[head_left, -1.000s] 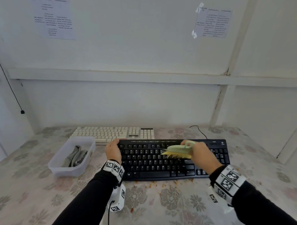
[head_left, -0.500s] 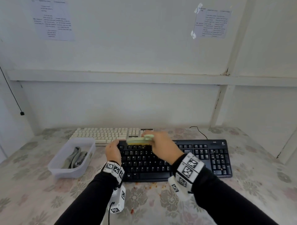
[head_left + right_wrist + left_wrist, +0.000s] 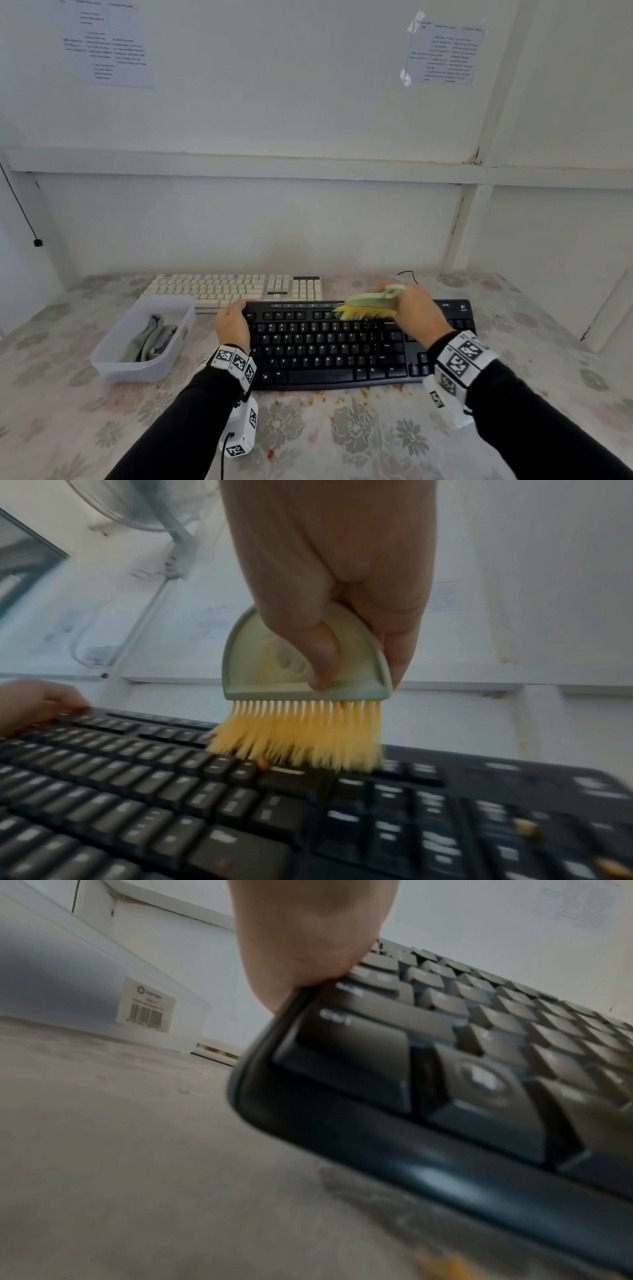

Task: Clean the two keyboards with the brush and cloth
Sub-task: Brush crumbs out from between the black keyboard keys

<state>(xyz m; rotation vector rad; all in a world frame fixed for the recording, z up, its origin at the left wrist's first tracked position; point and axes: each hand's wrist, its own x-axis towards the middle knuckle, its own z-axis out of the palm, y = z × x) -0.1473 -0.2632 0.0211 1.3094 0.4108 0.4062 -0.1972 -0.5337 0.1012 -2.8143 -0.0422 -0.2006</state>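
Bristles of the brush [image 3: 368, 306] meet the top key rows of the black keyboard [image 3: 329, 346] in the head view, right of the keyboard's middle. The right hand [image 3: 418, 313] grips the brush's pale green handle from the right, fingers curled round it. The left hand [image 3: 233, 323] lies over the black keyboard's left end, with fingers curved over its far left corner. A white keyboard [image 3: 236, 289] lies just behind the black keyboard, toward its left. Left of the black keyboard stands a clear plastic tub [image 3: 113, 356], and a grey cloth [image 3: 150, 339] lies crumpled inside it. Orange-brown crumbs [image 3: 322, 394] are scattered on the flowered desk [image 3: 359, 438] along the black keyboard's near edge.

From the left wrist view, the left hand [image 3: 308, 939] presses on the black keyboard's [image 3: 445, 1091] left edge above the Ctrl key; its fingers are hidden behind the palm. The tub [image 3: 85, 988], bearing a barcode label, stands left of the keyboard.

From the right wrist view, the right hand [image 3: 339, 569] pinches the brush [image 3: 301, 696], thumb on its flat green back and fingers behind. The yellow bristles splay against the black keyboard's [image 3: 240, 818] upper rows. A few crumbs [image 3: 525, 827] lie among the keys at the keyboard's right. The left hand [image 3: 37, 702] rests at the keyboard's far left corner.
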